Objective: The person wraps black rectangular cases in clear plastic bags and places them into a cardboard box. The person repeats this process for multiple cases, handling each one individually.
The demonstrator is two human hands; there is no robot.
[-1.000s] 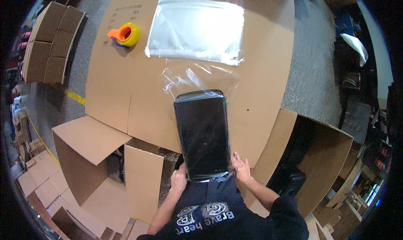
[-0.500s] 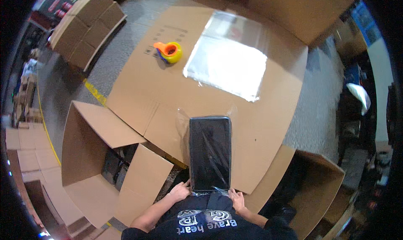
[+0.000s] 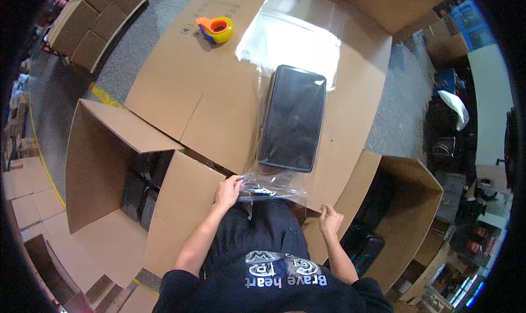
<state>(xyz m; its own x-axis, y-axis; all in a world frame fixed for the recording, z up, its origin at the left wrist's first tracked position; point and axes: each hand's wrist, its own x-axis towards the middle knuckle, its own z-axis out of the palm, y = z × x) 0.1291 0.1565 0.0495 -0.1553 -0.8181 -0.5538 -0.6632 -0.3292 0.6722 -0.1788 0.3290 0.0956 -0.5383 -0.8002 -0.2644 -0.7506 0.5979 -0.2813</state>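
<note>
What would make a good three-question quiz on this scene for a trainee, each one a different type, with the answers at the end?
1. Multiple choice: where does the orange and yellow tape dispenser lie, seen from the person's side? A) on top of the pile of clear plastic; B) to the left of that pile; C) to the right of that pile.
2. True or false: the left hand touches the near end of the clear bag.
3. Fill in the blank: the flat, boxy case inside that bag is coloured ____.

Key: 1. B. 2. True. 3. Black.
</note>
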